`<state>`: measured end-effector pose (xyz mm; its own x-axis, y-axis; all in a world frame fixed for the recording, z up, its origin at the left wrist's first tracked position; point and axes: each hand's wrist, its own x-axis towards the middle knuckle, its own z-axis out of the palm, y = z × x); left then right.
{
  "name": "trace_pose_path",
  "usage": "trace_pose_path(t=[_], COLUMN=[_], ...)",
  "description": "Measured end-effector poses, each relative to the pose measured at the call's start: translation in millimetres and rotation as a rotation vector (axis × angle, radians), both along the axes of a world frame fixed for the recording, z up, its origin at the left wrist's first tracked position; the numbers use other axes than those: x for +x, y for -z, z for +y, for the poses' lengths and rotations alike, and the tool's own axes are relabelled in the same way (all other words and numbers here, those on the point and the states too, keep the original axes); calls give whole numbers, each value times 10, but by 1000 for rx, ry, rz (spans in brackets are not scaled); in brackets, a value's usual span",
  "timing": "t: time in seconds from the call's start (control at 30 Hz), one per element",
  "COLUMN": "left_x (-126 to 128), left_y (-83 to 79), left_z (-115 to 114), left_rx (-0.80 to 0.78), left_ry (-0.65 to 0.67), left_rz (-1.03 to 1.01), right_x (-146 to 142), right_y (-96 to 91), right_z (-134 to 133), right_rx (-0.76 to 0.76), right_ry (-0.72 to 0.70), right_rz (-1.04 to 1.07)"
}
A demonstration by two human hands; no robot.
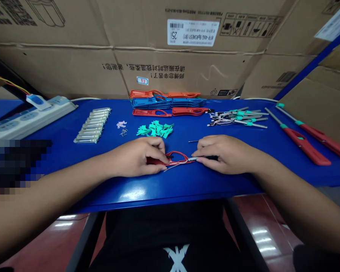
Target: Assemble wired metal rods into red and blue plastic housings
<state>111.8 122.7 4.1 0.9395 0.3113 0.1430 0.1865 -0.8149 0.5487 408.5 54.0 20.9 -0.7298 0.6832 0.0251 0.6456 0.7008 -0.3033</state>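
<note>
Red lighter shell (pixel 175 159), silver nozzle (pixel 192 159); blue table (pixel 187 189); teal clips (pixel 155 129); orange shells (pixel 150 94), blue shells (pixel 167 102).

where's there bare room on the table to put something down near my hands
Bare blue tabletop runs along the near edge, below the left hand and right hand. Another patch sits between the green plastic pieces and metal rods. Crowded: the back row of red and blue plastic shells.
</note>
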Motion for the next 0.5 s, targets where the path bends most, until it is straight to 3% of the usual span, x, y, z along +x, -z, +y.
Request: trace_pose_path(t=[0.5], left_x=[7], left_y=[-27], left_z=[-13], left_rx=[6], left_ry=[-4], left_rz=[0], right_x=[32], right_y=[46], right_z=[5], right_rx=[0], right_ry=[34], right_rz=[82])
